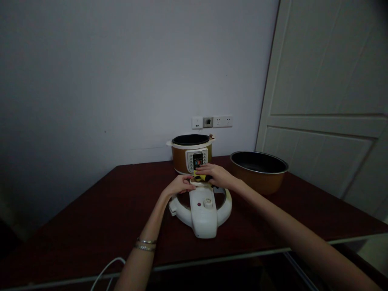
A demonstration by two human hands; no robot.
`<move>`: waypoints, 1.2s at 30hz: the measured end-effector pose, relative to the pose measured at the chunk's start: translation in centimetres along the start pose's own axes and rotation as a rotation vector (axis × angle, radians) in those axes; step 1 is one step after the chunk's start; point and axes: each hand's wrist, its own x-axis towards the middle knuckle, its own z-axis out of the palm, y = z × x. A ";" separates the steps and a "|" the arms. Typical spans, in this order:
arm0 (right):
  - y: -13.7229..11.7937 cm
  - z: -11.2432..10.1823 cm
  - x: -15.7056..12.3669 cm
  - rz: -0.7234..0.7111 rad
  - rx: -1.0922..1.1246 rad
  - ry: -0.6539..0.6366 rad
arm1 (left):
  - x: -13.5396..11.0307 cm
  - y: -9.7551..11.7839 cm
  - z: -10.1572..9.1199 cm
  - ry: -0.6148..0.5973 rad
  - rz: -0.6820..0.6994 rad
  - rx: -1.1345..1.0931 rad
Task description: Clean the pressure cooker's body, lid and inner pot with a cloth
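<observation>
A white pressure-cooker lid (pixel 202 207) lies flat on the dark red table (pixel 91 218). My left hand (pixel 179 185) rests on the lid's far left rim, fingers curled against it. My right hand (pixel 218 175) presses a yellow cloth (pixel 200 176) onto the far end of the lid's handle, fingers closed over the cloth. Behind the lid stands the brown and white cooker body (pixel 191 153), open at the top, with its control panel facing me.
A brown inner pot (pixel 258 169) sits to the right of the cooker. A white cable (pixel 104 273) loops off the table's front edge at the left. Wall sockets (pixel 212 121) are above the cooker. A white door (pixel 327 101) stands at the right.
</observation>
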 end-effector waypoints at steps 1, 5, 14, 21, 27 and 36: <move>-0.3 0.6 0.1 -0.033 0.005 -0.007 | 0.0 0.1 0.0 -0.011 0.004 0.015; -1.2 1.9 -0.5 -0.085 0.050 -0.024 | -0.1 0.2 0.0 -0.023 0.016 0.058; -0.7 1.2 -1.3 -0.130 0.090 -0.062 | 0.0 -0.2 0.2 0.000 0.008 0.011; -0.7 1.0 -2.8 -0.067 0.133 -0.042 | -0.1 0.2 0.6 -0.006 0.022 0.010; -0.3 -0.6 0.0 0.024 0.120 -0.009 | 0.2 -0.6 0.2 -0.046 0.034 0.005; -3.2 -0.8 5.4 0.031 -0.118 -0.347 | 0.7 -2.0 0.1 0.010 -0.025 -0.032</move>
